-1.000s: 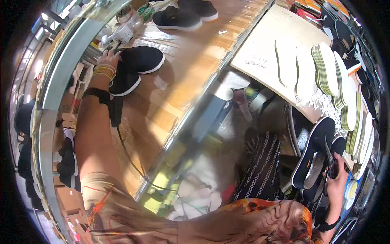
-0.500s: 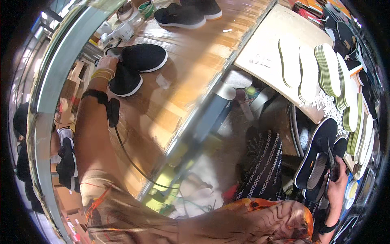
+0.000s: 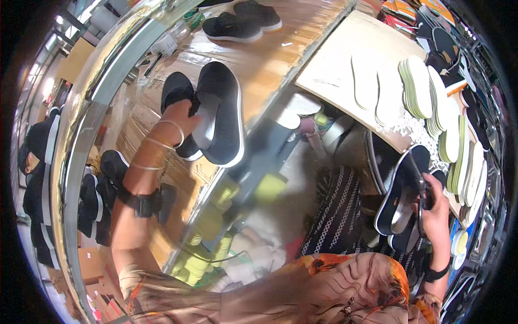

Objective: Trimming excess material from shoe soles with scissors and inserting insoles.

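Observation:
My left hand (image 3: 181, 116) grips a pair of black slip-on shoes with white soles (image 3: 216, 110), lifted above the wooden table (image 3: 280, 48). Bangles and a black wrist strap sit on that forearm. My right hand (image 3: 434, 210) is low at the right, holding another pair of black white-soled shoes (image 3: 402, 189) beside my lap. A stack of pale green-edged insoles (image 3: 418, 86) lies on a light board (image 3: 334, 70) at the right.
Two more black shoes (image 3: 243, 21) rest at the table's far end. A curved metal rail (image 3: 102, 102) runs along the left, with black shoes (image 3: 97, 183) stacked below it. More insoles (image 3: 464, 162) line the right edge.
My left hand has picked the pair of black shoes up off the table and drawn them toward me. My right hand stays low at the right with its shoes.

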`<state>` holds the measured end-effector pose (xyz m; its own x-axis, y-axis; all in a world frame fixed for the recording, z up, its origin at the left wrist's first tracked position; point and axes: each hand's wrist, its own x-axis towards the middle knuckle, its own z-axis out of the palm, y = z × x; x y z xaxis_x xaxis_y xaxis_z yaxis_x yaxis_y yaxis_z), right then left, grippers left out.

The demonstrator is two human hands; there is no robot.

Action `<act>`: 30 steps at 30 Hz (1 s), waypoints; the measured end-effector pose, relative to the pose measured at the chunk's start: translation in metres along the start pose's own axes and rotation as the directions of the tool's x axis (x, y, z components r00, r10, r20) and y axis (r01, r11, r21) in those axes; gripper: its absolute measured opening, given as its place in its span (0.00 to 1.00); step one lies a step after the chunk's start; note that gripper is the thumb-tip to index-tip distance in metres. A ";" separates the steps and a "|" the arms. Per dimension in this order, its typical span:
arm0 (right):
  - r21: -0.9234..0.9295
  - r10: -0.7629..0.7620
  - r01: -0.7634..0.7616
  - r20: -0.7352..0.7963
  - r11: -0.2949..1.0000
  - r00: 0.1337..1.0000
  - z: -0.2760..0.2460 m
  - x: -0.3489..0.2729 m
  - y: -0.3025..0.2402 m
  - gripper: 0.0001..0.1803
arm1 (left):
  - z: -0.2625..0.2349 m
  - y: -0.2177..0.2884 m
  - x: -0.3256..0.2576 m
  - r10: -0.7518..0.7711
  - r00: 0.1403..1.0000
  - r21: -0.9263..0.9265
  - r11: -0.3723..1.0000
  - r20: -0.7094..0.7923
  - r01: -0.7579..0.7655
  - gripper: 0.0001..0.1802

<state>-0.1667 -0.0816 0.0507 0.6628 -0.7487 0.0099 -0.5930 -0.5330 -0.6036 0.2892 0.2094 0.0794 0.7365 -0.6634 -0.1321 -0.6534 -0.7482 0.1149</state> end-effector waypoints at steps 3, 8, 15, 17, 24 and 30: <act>0.117 -0.120 0.107 0.113 0.987 0.986 -0.003 -0.003 -0.012 0.31 | 0.002 0.019 -0.035 -0.010 0.974 -0.241 0.969 -0.226 -0.046 0.33; 0.143 -0.162 0.137 0.177 0.980 0.971 -0.004 -0.005 -0.029 0.32 | 0.001 0.046 -0.069 0.301 0.954 -0.115 0.947 -0.014 -0.300 0.31; 0.593 -0.164 -0.045 0.294 0.804 0.942 -0.015 -0.014 -0.051 0.35 | 0.005 0.158 -0.102 0.694 0.700 0.331 0.709 -0.169 -0.623 0.16; 0.470 -0.382 0.347 -0.023 0.812 0.924 -0.023 -0.024 -0.049 0.36 | 0.006 0.209 -0.115 0.820 0.495 0.381 0.571 -0.287 -0.727 0.19; 0.041 -0.179 0.245 -0.569 0.969 0.803 -0.088 -0.099 0.012 0.31 | 0.035 0.417 -0.163 0.960 -0.153 0.349 -0.063 -0.235 -0.935 0.04; 0.254 0.344 -0.240 -0.791 0.937 0.506 -0.104 -0.207 0.102 0.31 | 0.116 0.543 -0.248 0.772 -0.629 0.369 -0.560 -0.092 -0.741 0.02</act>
<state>-0.4123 -0.0218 0.0704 -0.2299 -0.8741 0.4279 -0.5989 -0.2195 -0.7702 -0.2681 -0.0323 0.0607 -0.9515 -0.1601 0.2628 -0.2446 0.9117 -0.3302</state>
